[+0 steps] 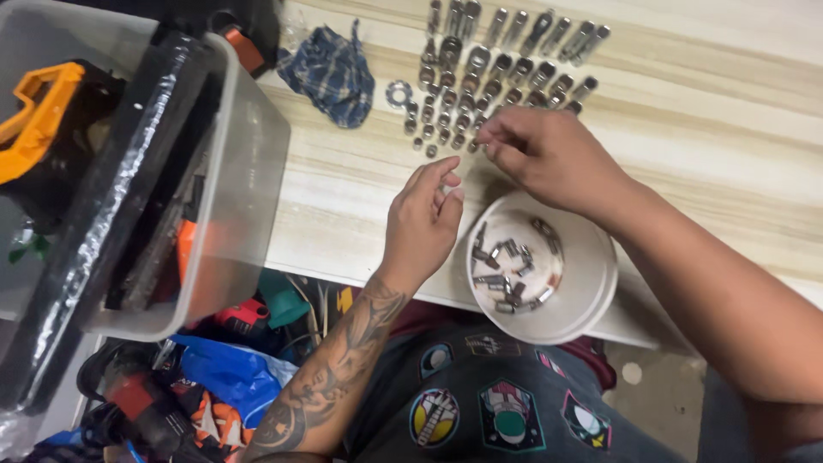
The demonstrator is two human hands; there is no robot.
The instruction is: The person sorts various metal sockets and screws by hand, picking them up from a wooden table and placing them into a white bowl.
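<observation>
Nearest the camera, at the bottom of the frame, is the person's lap in dark clothing with round patches (510, 417). Just above it, a white bowl (591, 283) sits at the table's (360, 189) near edge, holding a loose heap of small metal sockets (513, 273).

The left hand (420, 225), centre frame, hovers just left of the bowl, fingers loosely curled and empty. The right hand (549, 154) reaches to the near edge of the sorted sockets, fingertips pinched together; whether they grip one is too small to tell.

Those sorted sockets (493, 73) stand in neat rows at upper centre, apparently graded by size. A crumpled blue plaid cloth (330, 73) lies left of them. A clear plastic bin (249, 163) of tools fills the left.
</observation>
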